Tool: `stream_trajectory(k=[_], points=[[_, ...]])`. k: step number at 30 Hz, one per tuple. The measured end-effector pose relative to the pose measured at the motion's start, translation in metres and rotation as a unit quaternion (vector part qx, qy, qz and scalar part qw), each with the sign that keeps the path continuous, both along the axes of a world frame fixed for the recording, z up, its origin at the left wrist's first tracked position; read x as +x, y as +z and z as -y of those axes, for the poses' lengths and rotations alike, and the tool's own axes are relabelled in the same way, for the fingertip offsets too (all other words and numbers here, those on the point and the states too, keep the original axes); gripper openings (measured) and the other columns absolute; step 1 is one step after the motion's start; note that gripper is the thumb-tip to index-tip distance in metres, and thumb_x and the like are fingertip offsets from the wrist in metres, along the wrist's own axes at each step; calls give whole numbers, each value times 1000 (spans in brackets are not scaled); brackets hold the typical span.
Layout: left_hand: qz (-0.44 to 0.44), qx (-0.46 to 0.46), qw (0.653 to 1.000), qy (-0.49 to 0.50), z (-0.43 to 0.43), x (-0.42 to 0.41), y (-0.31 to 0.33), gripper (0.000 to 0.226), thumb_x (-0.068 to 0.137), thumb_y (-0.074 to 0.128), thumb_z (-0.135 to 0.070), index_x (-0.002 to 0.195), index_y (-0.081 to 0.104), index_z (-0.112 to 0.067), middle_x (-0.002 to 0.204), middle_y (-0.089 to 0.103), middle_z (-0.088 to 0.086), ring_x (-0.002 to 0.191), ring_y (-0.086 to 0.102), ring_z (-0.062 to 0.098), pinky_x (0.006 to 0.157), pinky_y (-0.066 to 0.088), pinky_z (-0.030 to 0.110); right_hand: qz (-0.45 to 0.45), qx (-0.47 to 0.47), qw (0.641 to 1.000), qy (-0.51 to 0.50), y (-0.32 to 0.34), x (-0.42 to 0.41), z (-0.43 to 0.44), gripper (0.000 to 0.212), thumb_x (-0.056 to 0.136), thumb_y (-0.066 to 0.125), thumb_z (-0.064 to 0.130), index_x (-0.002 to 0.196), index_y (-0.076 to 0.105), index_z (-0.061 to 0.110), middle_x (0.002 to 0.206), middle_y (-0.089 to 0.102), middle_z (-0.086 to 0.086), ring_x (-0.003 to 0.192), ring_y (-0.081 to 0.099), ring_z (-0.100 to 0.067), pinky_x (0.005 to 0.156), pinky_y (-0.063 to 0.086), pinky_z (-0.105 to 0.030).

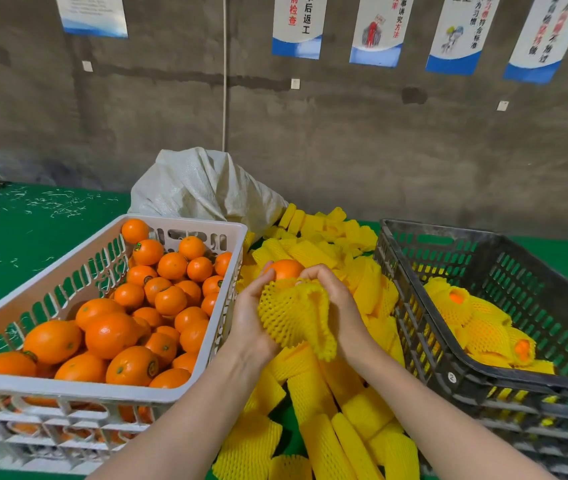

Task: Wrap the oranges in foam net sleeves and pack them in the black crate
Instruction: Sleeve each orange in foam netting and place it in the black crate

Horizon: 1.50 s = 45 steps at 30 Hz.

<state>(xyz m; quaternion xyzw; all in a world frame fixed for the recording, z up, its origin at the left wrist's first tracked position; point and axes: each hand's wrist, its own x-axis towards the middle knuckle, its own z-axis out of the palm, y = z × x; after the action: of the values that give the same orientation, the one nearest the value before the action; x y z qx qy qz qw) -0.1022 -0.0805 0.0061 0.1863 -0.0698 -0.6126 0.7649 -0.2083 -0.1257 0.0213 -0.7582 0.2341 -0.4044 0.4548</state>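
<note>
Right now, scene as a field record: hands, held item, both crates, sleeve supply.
left hand: grips foam net sleeve beside the orange
right hand: grips the same sleeve
orange: partly inside the sleeve, top bare
white crate: on the left, holds many bare oranges
black crate: on the right, a few wrapped oranges inside
loose sleeves: yellow pile between the crates
stage: wrapping, not yet packed

Light was soft and even, mostly from above, so shadows were faint. Small shiny highlights sat on top of the oranges point(109, 334). The grey wall point(379, 150) looked dim. Wide-angle lens tilted the posters point(379, 29), text smeary toward the corners.
</note>
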Motion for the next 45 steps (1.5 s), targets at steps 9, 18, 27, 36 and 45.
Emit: stream_trajectory(k=[9,18,27,36,45], points=[[124,-51,990,-39,-4,-6,-9,96,49,93,-27,133,49,-14,118,65,16,103,66,29,79,57,41,24,-198,965,-171,-14,-7,13,21,92,45,35,98,53,16,69,50,18,67,47,-5,58,36,-29],[180,-48,982,-43,0,2,-9,55,76,65,-15,129,53,-8,112,67,13,99,67,27,76,58,38,102,-142,974,-141,2,-7,19,6,92,47,25,90,50,21,85,51,14,81,50,2,70,41,-18],[186,-43,981,-35,3,0,-11,45,77,56,-44,106,73,-13,107,71,11,95,70,25,71,58,35,124,38,989,-74,-2,3,28,17,93,51,21,77,57,18,73,54,2,70,50,-8,62,40,-25],[343,173,915,120,9,-1,-17,22,92,47,-54,83,53,-35,94,61,-5,92,61,20,86,53,46,100,355,929,1,-23,-2,18,39,96,34,45,90,63,20,93,68,-5,87,64,-20,74,53,-35],[549,101,776,296,11,-10,-24,53,97,44,-44,49,35,-23,47,32,-9,48,33,7,47,26,23,67,393,917,13,-23,9,12,71,81,29,65,126,54,16,120,62,-15,101,62,-25,75,54,-34]])
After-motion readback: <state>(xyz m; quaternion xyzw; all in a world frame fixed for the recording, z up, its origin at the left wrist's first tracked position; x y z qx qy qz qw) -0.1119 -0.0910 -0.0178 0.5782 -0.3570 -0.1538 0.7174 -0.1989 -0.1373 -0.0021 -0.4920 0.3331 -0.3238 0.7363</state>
